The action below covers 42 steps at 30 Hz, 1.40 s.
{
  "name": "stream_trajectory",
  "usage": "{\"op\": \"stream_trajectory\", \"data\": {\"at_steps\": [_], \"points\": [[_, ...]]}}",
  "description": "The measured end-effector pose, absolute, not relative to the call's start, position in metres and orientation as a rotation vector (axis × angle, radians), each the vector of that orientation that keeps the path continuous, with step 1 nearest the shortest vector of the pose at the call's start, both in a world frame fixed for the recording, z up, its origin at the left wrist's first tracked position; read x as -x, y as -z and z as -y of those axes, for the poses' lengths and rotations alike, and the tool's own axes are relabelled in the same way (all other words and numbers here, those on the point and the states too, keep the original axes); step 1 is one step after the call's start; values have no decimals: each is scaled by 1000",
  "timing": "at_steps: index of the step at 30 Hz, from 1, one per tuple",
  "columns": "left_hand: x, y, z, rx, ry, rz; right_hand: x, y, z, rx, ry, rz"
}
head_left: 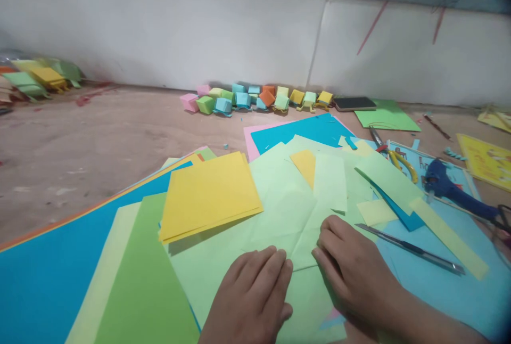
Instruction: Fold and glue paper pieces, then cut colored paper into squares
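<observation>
A pale green paper sheet (275, 216) with fold creases lies before me, among other sheets of the same colour. My left hand (255, 291) lies on it, palm down, with its fingers lying flat. Curled at the right part of the sheet is my right hand (351, 269), its thumb and fingers closed on the paper; the exact grip is partly hidden. Just right of that hand rests a craft knife (411, 248). A small stack of yellow paper (211, 195) sits beyond my left hand.
Blue sheets (51, 264) and green sheets (147, 275) spread to the left. Folded paper cubes (242, 100) line the wall. Right are scissors (403, 165), a blue glue gun (455, 187) with a cable, paper strips (451, 237), a dark phone-like slab (354, 104) and a yellow card (487, 160).
</observation>
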<state>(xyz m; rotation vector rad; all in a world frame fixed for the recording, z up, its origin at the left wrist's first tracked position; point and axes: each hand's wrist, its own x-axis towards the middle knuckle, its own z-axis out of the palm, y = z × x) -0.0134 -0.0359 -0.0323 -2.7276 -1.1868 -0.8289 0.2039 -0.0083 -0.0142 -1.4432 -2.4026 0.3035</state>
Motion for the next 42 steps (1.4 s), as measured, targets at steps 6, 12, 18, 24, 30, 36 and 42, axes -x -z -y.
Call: {"op": "stream_trajectory", "data": {"at_steps": [6,12,18,24,30,36,42], "points": [[16,31,34,2760,695,1074,-203,14,7,1449,-331,2395],[17,30,36,2741,624,1062,-203,14,7,1447,-309,2404],[15,33,39,2726,675,1125,-203,15,6,1477,-321,2394],[15,25,38,2779,545,1108,-205,11,10,1389,-117,2336],[16,25,39,2806,529,1130,-204,3,23,876,163,2605],[16,27,39,2808,483,1133,-210,-3,37,1026,430,2703],[16,23,40,2805,509,1150,-224,2,40,1119,501,2694]]}}
